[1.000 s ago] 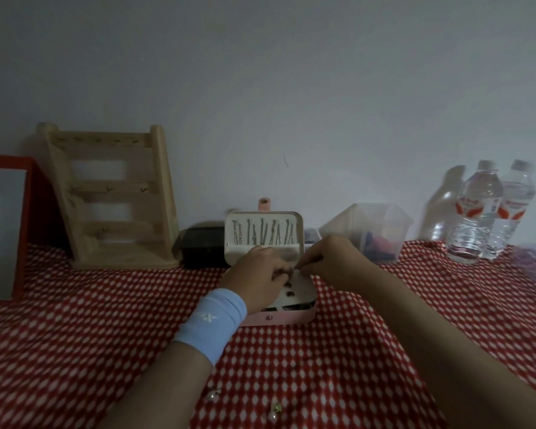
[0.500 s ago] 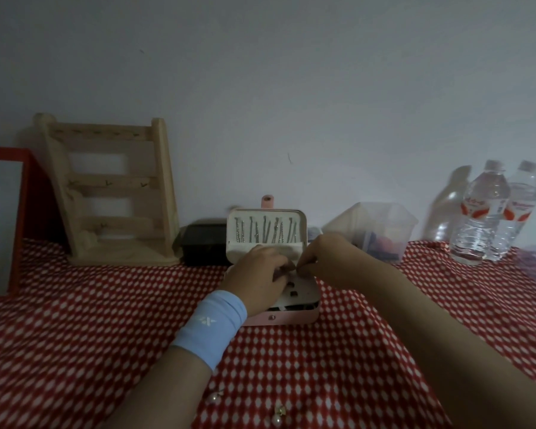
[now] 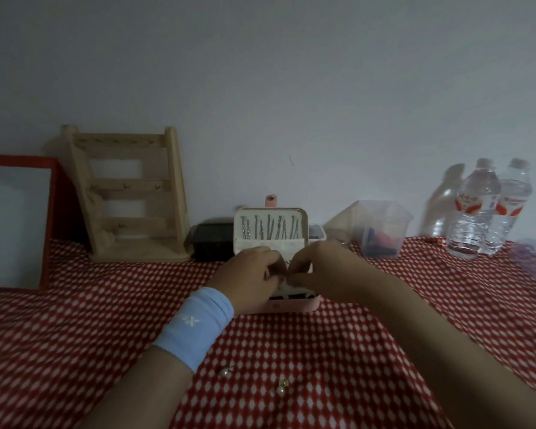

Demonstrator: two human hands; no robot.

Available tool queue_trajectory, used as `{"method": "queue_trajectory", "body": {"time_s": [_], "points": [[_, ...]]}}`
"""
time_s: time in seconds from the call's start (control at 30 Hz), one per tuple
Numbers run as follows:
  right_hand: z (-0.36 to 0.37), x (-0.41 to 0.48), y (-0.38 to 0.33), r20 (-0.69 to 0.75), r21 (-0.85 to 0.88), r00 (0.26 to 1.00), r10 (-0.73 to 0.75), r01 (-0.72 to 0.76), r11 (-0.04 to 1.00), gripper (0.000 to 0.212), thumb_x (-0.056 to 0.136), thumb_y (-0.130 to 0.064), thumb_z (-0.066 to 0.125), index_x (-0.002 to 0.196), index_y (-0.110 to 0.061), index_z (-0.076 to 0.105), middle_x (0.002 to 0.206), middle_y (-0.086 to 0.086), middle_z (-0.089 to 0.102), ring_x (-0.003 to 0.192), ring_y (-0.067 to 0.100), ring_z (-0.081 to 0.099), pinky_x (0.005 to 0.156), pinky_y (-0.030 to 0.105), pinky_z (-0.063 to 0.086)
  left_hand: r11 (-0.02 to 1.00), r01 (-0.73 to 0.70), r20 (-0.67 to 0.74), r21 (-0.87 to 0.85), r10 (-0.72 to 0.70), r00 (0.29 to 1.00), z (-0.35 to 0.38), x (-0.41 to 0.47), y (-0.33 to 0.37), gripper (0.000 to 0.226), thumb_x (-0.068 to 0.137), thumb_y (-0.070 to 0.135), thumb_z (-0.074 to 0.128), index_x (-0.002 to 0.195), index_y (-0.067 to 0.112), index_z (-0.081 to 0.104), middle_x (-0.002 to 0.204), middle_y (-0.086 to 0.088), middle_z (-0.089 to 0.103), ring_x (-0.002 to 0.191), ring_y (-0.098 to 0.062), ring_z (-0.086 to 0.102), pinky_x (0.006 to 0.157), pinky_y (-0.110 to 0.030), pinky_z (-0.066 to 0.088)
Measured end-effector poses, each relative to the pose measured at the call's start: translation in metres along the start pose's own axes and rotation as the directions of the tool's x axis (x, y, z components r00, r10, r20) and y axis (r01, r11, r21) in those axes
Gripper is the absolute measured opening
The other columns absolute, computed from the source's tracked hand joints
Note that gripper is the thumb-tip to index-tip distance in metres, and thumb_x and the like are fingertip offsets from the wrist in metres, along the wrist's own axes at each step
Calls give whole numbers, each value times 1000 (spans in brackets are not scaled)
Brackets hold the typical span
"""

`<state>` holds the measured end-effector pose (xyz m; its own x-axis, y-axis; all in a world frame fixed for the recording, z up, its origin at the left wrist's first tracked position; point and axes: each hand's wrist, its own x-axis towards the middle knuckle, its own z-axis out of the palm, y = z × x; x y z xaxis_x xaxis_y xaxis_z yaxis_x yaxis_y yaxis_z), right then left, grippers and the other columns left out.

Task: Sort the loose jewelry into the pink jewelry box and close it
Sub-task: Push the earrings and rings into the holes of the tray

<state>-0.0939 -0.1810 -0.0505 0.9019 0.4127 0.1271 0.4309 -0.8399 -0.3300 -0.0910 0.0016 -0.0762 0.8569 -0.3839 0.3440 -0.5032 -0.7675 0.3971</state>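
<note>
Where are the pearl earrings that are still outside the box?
In the head view the pearl earrings lie on the red tablecloth near the bottom edge, between the two forearms, well in front of the pink box.

Open red-checked tablecloth [image 3: 75,335] at 8 and 4 o'clock of the pink jewelry box [image 3: 291,305], free for passage. Blocked at 12 by the raised lid [image 3: 271,226] against the wall, at 10 to 11 by black box [image 3: 212,241] and wooden rack [image 3: 130,196], at 1 to 2 by clear container [image 3: 381,227] and water bottles [image 3: 489,209]. Scattered at 6: two pearl earrings [image 3: 281,387], near the left forearm.
</note>
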Motion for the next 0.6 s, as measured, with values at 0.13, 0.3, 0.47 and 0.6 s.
{"method": "queue_trajectory", "body": {"time_s": [0.13, 0.3, 0.47, 0.6], "points": [[16, -12, -30, 192, 70, 972, -136, 125, 990, 16, 92, -27, 69, 106, -26, 77, 103, -11, 74, 90, 1, 64, 88, 20, 50, 998, 56, 109, 6, -56, 992, -23, -35, 0, 8, 93, 28, 60, 90, 27, 67, 96, 9, 66, 87, -7, 61, 79, -27, 53], [38, -19, -62, 309, 97, 915, -258, 240, 966, 23, 89, -23, 74, 112, -25, 76, 116, -9, 72, 95, 1, 59, 87, 16, 41, 981, 160, 297, 109, -186, 937, -40, -78, -14, 13, 89, 28, 61, 78, 25, 67, 79, 7, 67, 71, -6, 61, 64, -20, 49], [56, -22, -78, 352, 133, 885, -305, 276, 952, 26, 87, -24, 76, 114, -24, 75, 114, -11, 73, 98, -1, 63, 89, 15, 47, 960, 256, 399, 110, -279, 874, -46, -106, -19, 10, 86, 30, 64, 85, 23, 73, 84, 9, 69, 77, -4, 63, 72, -18, 52], [63, -21, -78, 306, 140, 907, -290, 259, 956, 22, 89, -23, 74, 111, -22, 77, 110, -9, 75, 98, 4, 67, 95, 28, 54, 965, 241, 430, 103, -261, 864, -45, -112, -16, 17, 79, 40, 74, 89, 26, 73, 86, 14, 68, 81, -1, 63, 75, -17, 53]]}}
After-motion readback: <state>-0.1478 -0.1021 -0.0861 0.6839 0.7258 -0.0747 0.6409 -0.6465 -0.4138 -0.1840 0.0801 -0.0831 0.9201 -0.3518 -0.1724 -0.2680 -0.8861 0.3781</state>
